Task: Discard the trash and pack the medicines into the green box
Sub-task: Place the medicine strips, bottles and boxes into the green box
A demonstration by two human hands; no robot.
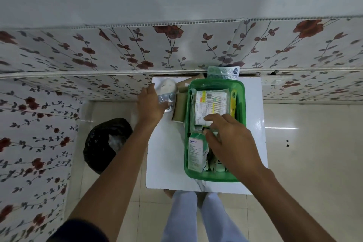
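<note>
Packing is well along, judging by how full the green box (240,104) looks. It sits on the small white table (167,153) and holds paper packs and a little carton (196,152). The right hand (227,139) is inside the box, its fingers spread and bent down onto the packs; whether they grip anything cannot be told. The left hand (151,104) reaches beside the box, fingers closed on a silver pill strip (167,98). Just past those fingers lie a blurry white wad (167,85) and brown cardboard tubes (179,110). Another pill strip (223,72) rests behind the box. These things look left to sort. The black trash bag (104,143) waits on the floor below the left arm.
</note>
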